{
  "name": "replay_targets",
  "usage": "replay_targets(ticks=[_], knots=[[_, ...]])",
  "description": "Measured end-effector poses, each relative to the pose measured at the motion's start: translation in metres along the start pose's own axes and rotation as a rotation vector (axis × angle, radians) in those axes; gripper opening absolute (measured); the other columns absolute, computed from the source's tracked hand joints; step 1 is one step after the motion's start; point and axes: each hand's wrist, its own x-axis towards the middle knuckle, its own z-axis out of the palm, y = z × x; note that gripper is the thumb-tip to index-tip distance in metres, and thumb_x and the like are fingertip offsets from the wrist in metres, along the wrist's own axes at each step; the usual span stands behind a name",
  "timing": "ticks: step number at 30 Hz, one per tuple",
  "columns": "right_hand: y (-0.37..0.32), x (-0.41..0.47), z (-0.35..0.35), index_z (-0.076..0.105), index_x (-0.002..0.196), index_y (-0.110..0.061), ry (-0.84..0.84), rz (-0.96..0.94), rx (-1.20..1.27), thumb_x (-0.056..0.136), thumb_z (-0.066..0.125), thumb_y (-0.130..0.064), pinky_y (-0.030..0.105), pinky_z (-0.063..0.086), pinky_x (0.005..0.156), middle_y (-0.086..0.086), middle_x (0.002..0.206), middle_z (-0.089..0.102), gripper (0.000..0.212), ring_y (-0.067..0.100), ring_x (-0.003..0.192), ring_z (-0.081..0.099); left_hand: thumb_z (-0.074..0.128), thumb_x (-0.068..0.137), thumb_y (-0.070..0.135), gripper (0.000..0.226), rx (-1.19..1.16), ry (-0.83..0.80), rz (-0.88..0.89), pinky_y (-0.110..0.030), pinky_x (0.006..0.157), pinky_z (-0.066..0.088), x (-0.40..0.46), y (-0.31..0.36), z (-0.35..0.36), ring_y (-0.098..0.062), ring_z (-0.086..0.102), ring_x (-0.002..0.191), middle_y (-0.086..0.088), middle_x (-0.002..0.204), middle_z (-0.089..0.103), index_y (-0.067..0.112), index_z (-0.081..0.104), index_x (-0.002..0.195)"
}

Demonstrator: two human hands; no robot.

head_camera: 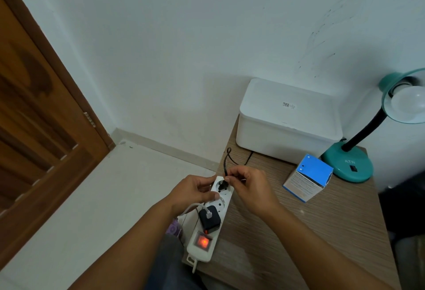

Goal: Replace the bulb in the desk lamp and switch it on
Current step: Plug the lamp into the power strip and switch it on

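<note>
Head view: left hand [195, 194] grips the white power strip [212, 218] at the counter's [322, 232] near-left edge; right hand [249, 187] pinches the black plug [222, 185] at its far socket. Teal desk lamp [358, 151], bulb [408, 103] fitted, stands far right.

White lidded box [288, 121] right of centre on wood-grain counter [322, 232]; brown wooden door [39, 128] at left; black charger [209, 219] lower centre.

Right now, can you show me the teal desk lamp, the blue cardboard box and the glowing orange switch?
teal desk lamp [347, 165], head view, round base.
blue cardboard box [313, 170], head view, top face.
glowing orange switch [203, 241], head view, rocker middle.
</note>
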Motion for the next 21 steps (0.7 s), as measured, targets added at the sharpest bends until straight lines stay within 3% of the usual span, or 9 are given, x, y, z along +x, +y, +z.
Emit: replay_targets(ticks=[6,9,14,21], knots=[[0.010,0.000,0.004,0.072,0.091,-0.030,-0.016,0.018,-0.017,0.091,0.064,-0.020,0.021,0.054,0.071,-0.014,0.083,0.071,0.013,-0.002,0.080,0.064,0.075,0.087,0.009,0.044,-0.046,-0.007,-0.017,-0.035,0.103,0.052,0.002,-0.005,-0.001,-0.015,0.070,0.111,0.002,0.116,0.075,0.022,0.068,0.129],[0.012,-0.001,0.005,0.071,0.091,-0.031,-0.016,0.028,-0.011,0.090,0.064,-0.019,0.020,0.053,0.072,-0.013,0.083,0.071,0.013,-0.003,0.080,0.064,0.075,0.086,0.007,0.046,-0.071,-0.014,-0.016,-0.041,0.105,0.050,0.003,-0.007,-0.001,-0.018,0.069,0.113,-0.001,0.118,0.075,0.020,0.067,0.129],[0.013,-0.001,0.006,0.071,0.089,-0.032,-0.031,0.031,-0.014,0.088,0.066,-0.020,0.019,0.052,0.068,-0.013,0.081,0.070,0.013,-0.001,0.077,0.064,0.075,0.087,0.008,0.045,-0.064,-0.017,-0.010,-0.039,0.105,0.051,0.004,-0.006,-0.001,-0.018,0.070,0.112,0.000,0.117,0.075,0.020,0.068,0.129],[0.019,0.005,0.007,0.072,0.094,-0.032,-0.059,-0.018,-0.191,0.090,0.064,-0.030,0.015,0.039,0.066,-0.014,0.089,0.061,0.010,0.001,0.079,0.054,0.075,0.087,0.009,0.044,-0.048,-0.009,-0.009,-0.034,0.101,0.053,0.001,-0.005,-0.002,-0.016,0.070,0.111,0.002,0.116,0.075,0.021,0.068,0.129]])
